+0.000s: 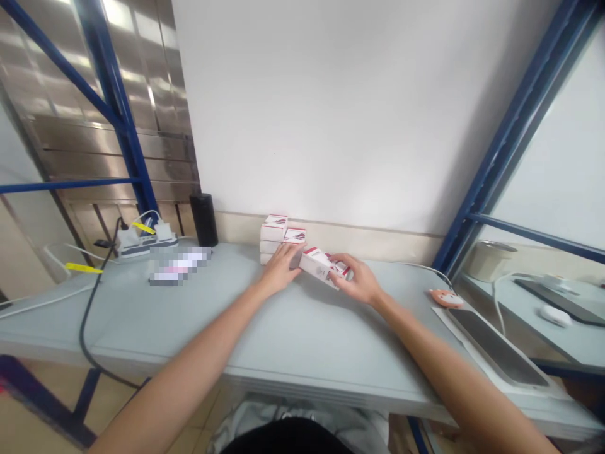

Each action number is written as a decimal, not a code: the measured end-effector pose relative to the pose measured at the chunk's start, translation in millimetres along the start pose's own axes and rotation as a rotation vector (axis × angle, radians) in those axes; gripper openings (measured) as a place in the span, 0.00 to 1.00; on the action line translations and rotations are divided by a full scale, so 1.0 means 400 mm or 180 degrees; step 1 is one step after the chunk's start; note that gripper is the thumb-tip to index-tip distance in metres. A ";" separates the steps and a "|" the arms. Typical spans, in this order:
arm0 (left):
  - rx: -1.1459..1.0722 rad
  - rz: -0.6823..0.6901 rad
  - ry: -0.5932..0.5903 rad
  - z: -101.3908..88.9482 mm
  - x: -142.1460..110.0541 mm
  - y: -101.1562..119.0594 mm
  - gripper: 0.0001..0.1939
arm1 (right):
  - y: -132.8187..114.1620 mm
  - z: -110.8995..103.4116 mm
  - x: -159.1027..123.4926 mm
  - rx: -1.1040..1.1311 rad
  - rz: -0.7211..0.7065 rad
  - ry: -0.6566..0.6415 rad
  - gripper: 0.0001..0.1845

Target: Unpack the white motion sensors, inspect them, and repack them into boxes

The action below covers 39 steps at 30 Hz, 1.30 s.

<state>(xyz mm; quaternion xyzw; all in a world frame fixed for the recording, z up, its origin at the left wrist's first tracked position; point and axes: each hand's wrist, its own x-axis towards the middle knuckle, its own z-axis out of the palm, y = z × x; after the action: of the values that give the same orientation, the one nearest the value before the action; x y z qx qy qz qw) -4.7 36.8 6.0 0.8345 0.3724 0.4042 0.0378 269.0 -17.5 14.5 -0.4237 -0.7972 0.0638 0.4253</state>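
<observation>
A small white box with red edges (317, 267) is tilted in my right hand (358, 280), the thumb on its near side and the fingers over its far end. To the left stands a stack of similar white boxes (273, 234), several of them in two columns, the left one taller. My left hand (282, 270) lies against the front of the shorter column, fingers stretched out towards the boxes. It hides the lower boxes in that column. The held box's left end is close to my left fingertips; whether they touch, I cannot tell.
The grey table (302, 340) backs onto a white wall. Left are a black speaker-like block (203, 219), a power strip (146, 243) with cables and a blurred-out item (177, 265). On the right lie a grey tablet-like slab (496, 347) and an orange-white object (447, 298).
</observation>
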 end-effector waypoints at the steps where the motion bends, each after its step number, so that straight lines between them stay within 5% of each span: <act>1: -0.0034 0.0037 -0.0029 -0.002 0.000 0.000 0.32 | -0.001 0.001 0.000 0.0228 0.0166 -0.0018 0.20; 9: -0.0637 -0.0060 0.0006 0.006 0.003 0.011 0.22 | 0.010 0.001 0.007 0.1866 0.1015 -0.0232 0.21; 17: -0.1414 -0.0430 -0.0178 0.004 -0.005 0.058 0.31 | 0.014 0.014 0.002 0.2664 0.1592 -0.0634 0.28; 25: -0.1965 -0.0814 0.0245 0.036 0.004 0.097 0.25 | 0.020 0.018 0.007 0.2526 0.1862 -0.0758 0.31; 31: -0.2224 -0.1131 0.0682 0.052 0.015 0.096 0.19 | 0.022 0.004 0.000 0.1459 0.1007 -0.0875 0.30; 35: -0.2489 -0.1473 0.0851 0.049 0.018 0.078 0.16 | 0.023 0.015 -0.008 0.0643 0.0820 -0.1054 0.30; 39: -0.2795 -0.1763 0.0855 0.036 0.018 0.070 0.16 | 0.023 0.028 -0.008 0.0872 0.0755 -0.1140 0.31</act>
<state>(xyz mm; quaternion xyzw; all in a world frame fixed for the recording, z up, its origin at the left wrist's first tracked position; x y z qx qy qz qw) 24.8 24.9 11.3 0.5516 0.3761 0.6001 0.4407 267.2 -11.2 1.2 -0.4346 -0.7885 0.2947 0.3204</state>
